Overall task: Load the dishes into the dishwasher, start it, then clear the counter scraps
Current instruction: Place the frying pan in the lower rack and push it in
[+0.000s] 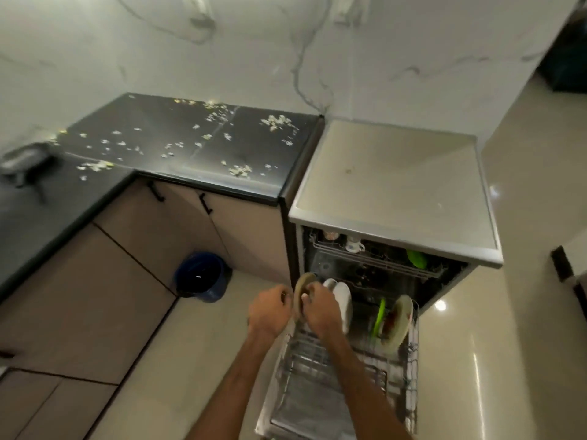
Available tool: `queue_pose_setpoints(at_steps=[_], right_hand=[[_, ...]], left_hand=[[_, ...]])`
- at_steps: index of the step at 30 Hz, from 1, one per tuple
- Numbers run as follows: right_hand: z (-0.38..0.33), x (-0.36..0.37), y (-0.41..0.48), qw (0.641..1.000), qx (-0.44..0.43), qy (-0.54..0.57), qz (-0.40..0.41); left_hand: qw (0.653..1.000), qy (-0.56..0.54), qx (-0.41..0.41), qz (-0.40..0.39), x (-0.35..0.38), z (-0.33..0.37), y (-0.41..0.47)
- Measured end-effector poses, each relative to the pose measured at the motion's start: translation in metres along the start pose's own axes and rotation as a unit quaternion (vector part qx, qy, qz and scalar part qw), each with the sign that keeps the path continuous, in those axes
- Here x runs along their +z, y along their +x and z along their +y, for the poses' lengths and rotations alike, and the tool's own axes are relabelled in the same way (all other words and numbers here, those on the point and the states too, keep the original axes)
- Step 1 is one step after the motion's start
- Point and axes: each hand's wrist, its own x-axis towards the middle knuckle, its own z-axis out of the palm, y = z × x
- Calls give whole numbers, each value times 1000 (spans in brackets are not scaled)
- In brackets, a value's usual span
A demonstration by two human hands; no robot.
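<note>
Hands at the lower rack (344, 373)
Right hand (321, 309) is gripping the tan plate (301, 289) at the rack's back-left corner; left hand (270, 309) is curling beside its rim, can't tell if holding.

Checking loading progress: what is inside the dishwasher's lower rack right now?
In the lower rack, the left hand and right hand grip a tan plate; beside it two white dishes, a green plate and a soiled cream plate stand. Forearms cover part of its left.

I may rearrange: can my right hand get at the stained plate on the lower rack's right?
Probably yes: nothing covers the stained plate in the pulled-out rack, though the right hand now holds the tan plate.
</note>
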Motion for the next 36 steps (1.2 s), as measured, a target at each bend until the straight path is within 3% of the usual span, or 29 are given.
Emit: queue_pose_setpoints(at_steps=[10, 22, 29, 36], right_hand=[[-205, 103, -28, 981, -157, 110, 13], [-354, 175, -20, 963, -232, 135, -18], [-420, 223, 50, 954, -255, 149, -46], [-530, 292, 150, 932, -322, 130, -109]], left_hand=[[947, -246, -62, 194, -124, -140, -12], [910, -310, -49, 269, -243, -251, 13], [891, -357, -71, 272, -268, -315, 62], [855, -361, -128, 349, -349, -385, 151]])
